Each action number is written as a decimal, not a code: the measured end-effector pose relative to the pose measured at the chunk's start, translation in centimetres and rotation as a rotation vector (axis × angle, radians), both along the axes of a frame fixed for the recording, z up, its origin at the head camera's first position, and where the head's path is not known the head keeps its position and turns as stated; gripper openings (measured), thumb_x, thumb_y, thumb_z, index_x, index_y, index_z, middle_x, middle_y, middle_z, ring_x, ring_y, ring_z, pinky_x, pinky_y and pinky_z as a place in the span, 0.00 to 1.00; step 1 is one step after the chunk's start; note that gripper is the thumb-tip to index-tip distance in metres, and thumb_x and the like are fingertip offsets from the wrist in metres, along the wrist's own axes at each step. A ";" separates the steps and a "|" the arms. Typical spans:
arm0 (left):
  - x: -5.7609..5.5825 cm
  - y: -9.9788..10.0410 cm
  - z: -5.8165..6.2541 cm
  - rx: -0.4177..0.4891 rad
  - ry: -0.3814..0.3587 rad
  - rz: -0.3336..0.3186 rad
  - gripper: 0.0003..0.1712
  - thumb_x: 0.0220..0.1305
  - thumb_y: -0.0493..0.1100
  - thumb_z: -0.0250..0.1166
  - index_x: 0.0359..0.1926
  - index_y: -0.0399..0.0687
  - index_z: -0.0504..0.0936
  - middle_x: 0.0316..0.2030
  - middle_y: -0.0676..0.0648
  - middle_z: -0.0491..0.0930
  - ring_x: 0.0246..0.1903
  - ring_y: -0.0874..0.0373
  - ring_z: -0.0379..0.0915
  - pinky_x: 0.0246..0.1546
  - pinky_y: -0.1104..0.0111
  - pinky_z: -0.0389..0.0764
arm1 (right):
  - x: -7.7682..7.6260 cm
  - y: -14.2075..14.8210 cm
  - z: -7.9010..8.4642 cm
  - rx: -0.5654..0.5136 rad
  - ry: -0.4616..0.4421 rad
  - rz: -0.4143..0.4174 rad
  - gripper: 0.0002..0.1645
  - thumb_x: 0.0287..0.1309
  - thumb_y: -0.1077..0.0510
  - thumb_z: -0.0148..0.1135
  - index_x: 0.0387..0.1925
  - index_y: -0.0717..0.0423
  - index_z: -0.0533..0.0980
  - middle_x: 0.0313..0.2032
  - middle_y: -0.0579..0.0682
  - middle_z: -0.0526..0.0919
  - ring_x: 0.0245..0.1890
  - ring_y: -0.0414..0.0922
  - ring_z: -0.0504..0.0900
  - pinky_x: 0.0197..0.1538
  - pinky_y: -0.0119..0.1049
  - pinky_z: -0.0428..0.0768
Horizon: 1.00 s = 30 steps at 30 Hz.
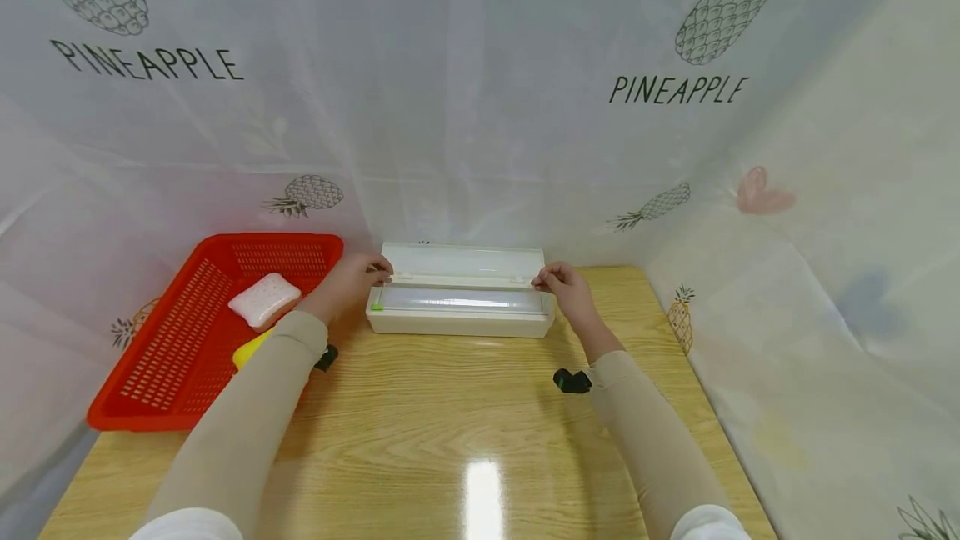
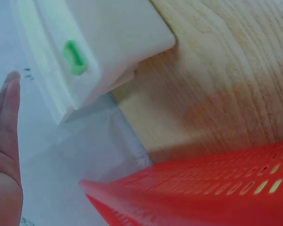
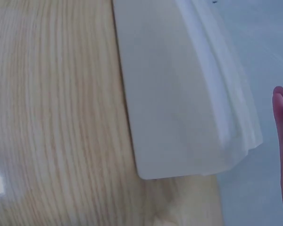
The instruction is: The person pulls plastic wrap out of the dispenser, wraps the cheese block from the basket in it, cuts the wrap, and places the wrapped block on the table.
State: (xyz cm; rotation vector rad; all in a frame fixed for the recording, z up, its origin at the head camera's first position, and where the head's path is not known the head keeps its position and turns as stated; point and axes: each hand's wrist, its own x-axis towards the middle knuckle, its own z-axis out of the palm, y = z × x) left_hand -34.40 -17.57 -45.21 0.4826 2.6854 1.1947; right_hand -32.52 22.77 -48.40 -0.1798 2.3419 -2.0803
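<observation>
A white cling film dispenser lies lengthwise at the back of the table, its lid raised. Inside sits a roll of clear cling film, and a small green slider shows at the left end. My left hand is at the left end, thumb and fingertips pinched together. At the opposite end my right hand pinches in the same way. Both seem to hold the edge of the film, which is so clear that it hardly shows. The wrist views show each hand only partly, apart from the dispenser's body.
Left of the dispenser stands a red plastic basket. It holds a white sponge-like block and a yellow item partly behind my left sleeve. A pineapple-print sheet hangs behind the wooden table and along its right side.
</observation>
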 end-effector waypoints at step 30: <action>1.9 -1.3 11.0 0.034 0.072 -0.013 0.09 0.71 0.33 0.56 0.47 0.37 0.80 0.42 0.40 0.80 0.44 0.45 0.77 0.47 0.56 0.80 | 0.8 -0.3 12.4 -0.017 0.147 -0.032 0.06 0.69 0.64 0.54 0.41 0.64 0.75 0.34 0.56 0.82 0.35 0.45 0.84 0.46 0.36 0.82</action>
